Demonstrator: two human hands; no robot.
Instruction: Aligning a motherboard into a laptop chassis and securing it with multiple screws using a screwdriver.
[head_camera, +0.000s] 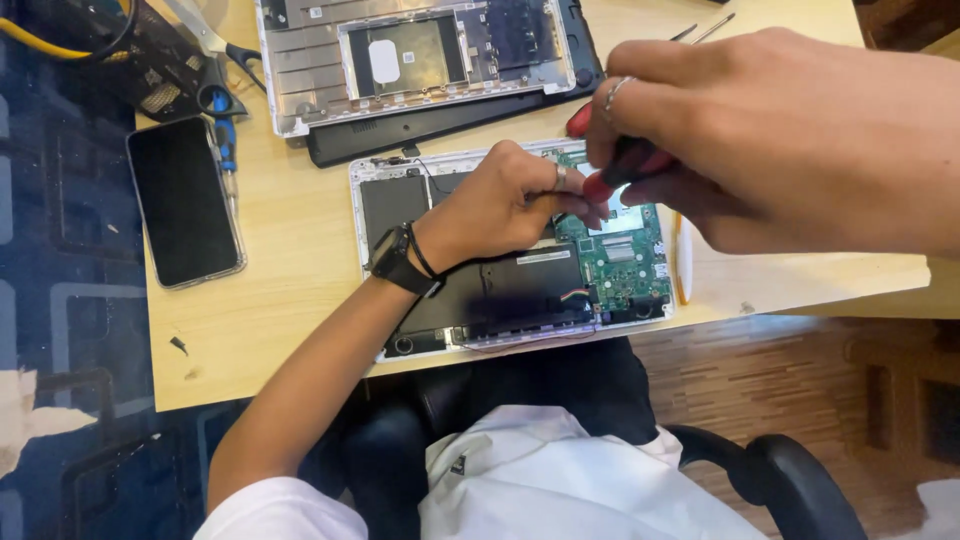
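Now our right hand (760, 140) grips the red screwdriver (615, 175) at two o'clock; our left hand (510, 205), curled, steadies its tip. A slip could gouge the green circuit board (625, 265).

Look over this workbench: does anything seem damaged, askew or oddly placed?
Nothing looks broken. The open laptop base juts slightly over the table front edge, and its removed cover lies tilted behind. The right hand holds a red-handled screwdriver; the left hand rests inside.

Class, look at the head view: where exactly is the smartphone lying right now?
The smartphone lies face up near the wooden table's left edge, left of the opened laptop base, just below the dark tool bag.
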